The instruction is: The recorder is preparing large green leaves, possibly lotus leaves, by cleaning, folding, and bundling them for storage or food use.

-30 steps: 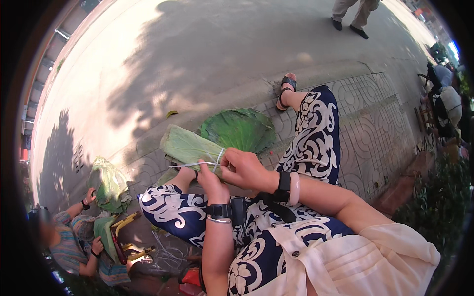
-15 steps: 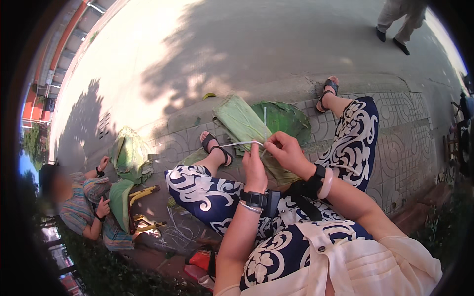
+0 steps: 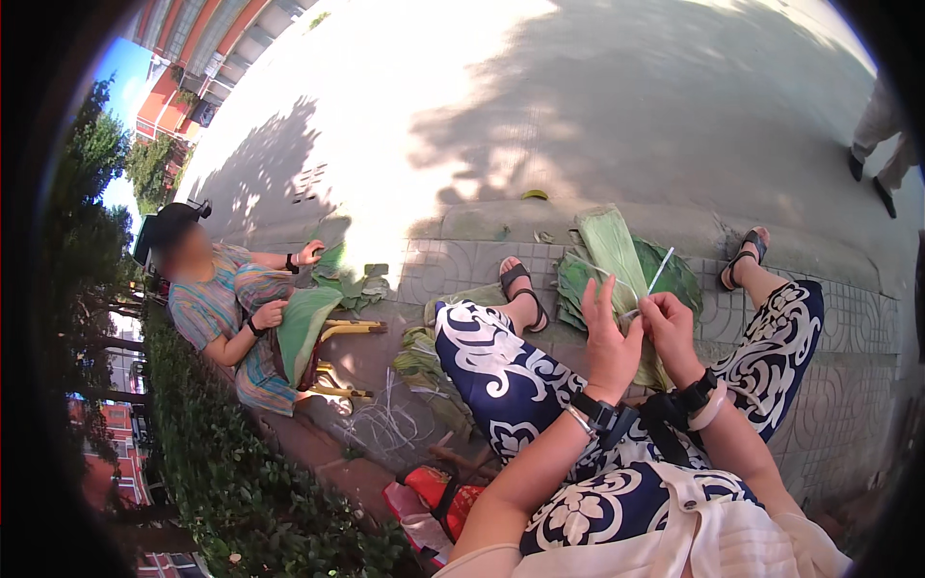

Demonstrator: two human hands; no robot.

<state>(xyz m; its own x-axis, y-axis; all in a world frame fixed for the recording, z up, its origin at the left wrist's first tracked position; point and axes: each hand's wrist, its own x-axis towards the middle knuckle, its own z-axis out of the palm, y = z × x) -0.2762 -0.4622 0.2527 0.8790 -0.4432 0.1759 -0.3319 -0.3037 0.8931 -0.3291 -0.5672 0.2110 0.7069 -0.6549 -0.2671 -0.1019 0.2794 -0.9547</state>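
Observation:
In front of my lap, between my spread knees, is a long folded bundle of large pale green leaves (image 3: 614, 249). A white flat strap (image 3: 662, 270) sticks up beside its lower part. My right hand (image 3: 674, 337) is closed, thumb and fingertips pinching the strap against the bundle. My left hand (image 3: 609, 347) is next to it, fingers stretched upward and apart, thumb pointing at the pinch; no held thing shows in it. Broad dark green leaves (image 3: 679, 279) lie on the paving under the bundle. Whether the strap is knotted is too small to tell.
To the left, a seated person (image 3: 231, 308) has a big leaf (image 3: 306, 323) on their lap. Yellow stool legs (image 3: 347, 393), tangled white straps (image 3: 385, 419) and more leaves (image 3: 429, 376) are between us. A red bag (image 3: 453, 501) lies by my left side, near hedges (image 3: 260, 501). Someone stands far right.
The view has swung left, shifting the scene rightward. My left hand's fingers have opened, and the strap no longer stretches out leftward past it. My right hand still pinches at the bundle.

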